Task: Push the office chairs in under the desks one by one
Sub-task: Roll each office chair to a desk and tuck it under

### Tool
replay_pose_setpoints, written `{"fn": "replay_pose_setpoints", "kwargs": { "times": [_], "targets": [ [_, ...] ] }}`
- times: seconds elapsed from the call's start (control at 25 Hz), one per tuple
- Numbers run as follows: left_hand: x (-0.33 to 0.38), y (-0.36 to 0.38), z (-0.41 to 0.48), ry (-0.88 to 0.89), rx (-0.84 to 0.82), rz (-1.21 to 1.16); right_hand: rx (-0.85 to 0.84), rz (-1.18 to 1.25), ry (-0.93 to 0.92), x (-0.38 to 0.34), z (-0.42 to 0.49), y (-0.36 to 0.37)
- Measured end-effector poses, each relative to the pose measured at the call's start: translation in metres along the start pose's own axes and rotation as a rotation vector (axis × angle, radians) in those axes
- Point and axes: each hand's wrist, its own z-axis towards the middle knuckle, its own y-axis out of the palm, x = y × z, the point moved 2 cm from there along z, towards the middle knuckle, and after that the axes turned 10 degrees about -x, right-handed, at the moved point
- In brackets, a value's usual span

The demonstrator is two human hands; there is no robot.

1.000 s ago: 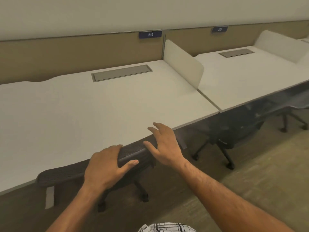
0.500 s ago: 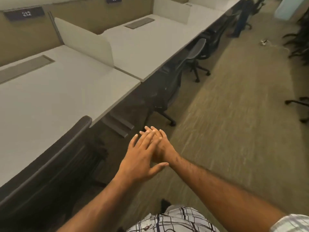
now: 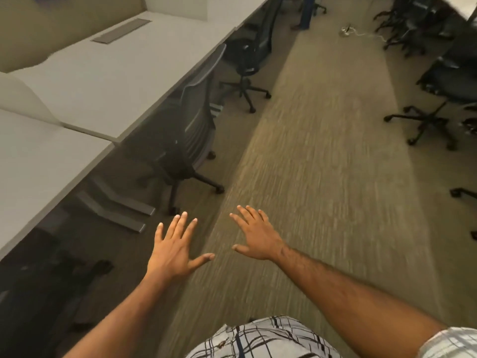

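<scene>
Head view: left hand point(image 3: 173, 250) and right hand point(image 3: 258, 235) reach forward, palms down, fingers point(image 3: 180, 223) released, grasping nothing.

An office: rows of desks point(image 3: 85, 81), swivel chairs point(image 3: 191, 130), carpet point(image 3: 322, 177).

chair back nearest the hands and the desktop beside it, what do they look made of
Chair back: seemingly dark mesh fabric in a grey plastic-looking frame. It looks faintly see-through, though blur leaves the weave unclear.
Desktop: smooth matte off-white board, probably laminate, with flat even colour, no grain and a thin crisp edge.
</scene>
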Motion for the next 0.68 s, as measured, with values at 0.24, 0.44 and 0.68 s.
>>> {"fn": "replay_pose_setpoints", "kwargs": {
  "times": [0.24,0.44,0.68],
  "targets": [
    [0.036,-0.019,0.078,-0.012,-0.017,0.012,-0.03,0.073,0.067,0.107,0.012,-0.02],
    [0.025,-0.035,0.167,-0.005,0.003,-0.004,-0.011,0.115,0.107,0.155,0.068,-0.042],
    [0.02,-0.081,0.302,0.023,0.024,-0.062,0.0,0.121,0.156,0.222,0.146,-0.104]
  ]
}}
